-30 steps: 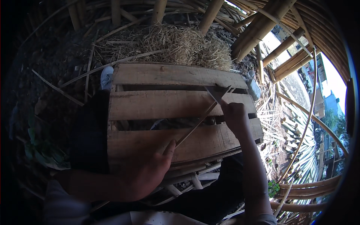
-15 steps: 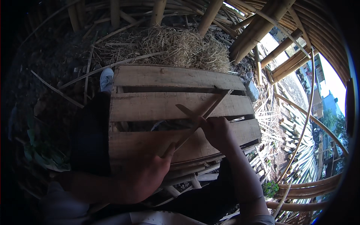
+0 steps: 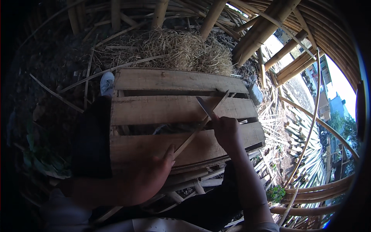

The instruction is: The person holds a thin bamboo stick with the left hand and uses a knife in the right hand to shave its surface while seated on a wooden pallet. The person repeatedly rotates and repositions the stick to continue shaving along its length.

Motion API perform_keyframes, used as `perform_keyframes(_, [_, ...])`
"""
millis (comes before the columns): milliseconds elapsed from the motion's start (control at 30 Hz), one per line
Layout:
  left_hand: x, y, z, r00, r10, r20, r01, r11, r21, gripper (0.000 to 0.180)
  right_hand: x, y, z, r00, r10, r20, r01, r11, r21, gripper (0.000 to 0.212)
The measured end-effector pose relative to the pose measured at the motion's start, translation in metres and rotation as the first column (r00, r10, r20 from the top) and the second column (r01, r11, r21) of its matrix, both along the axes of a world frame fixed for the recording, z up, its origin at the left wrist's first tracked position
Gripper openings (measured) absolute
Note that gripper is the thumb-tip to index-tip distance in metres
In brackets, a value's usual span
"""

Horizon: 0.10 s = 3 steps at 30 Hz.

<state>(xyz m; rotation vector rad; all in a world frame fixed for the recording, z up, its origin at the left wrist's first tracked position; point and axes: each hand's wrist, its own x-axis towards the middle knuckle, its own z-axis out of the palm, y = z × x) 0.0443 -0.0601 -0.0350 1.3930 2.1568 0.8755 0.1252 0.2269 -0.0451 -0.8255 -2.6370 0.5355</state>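
Note:
My right hand (image 3: 227, 133) is closed round the handle of a knife (image 3: 205, 106), whose blade points up and to the left. The blade crosses over a thin bamboo strip (image 3: 193, 135) that slants from lower left to upper right. At the strip's near end my left hand (image 3: 152, 174) grips it, with the thumb laid along it. Both hands are above a table of wooden planks (image 3: 154, 110) with gaps between its boards. How the left fingers wrap beneath the strip is hidden.
A heap of pale shavings (image 3: 185, 50) lies beyond the table. Long bamboo strips (image 3: 58, 92) are on the dark ground at left. Thick bamboo posts (image 3: 262, 33) stand at the far right, and many cut poles (image 3: 305, 154) are stacked to the right. A shoe (image 3: 107, 83) shows beside the table's left edge.
My right hand has shifted slightly right and down with the knife, and the blade has turned to point more steeply upward. My left hand keeps its hold on the strip.

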Motion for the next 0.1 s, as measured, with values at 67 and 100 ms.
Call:
perform_keyframes(67, [-0.001, -0.001, 0.011, 0.999, -0.039, -0.009, 0.039, 0.998, -0.057, 0.046, -0.002, 0.007, 0.009, 0.995, -0.043, 0.089, 0.055, 0.990, -0.133, 0.051])
perform_keyframes(100, [0.001, -0.003, 0.009, 0.999, -0.035, -0.003, 0.034, 0.997, -0.065, 0.046, -0.006, 0.022, 0.014, 0.986, -0.063, 0.155, 0.100, 0.966, -0.240, 0.050])
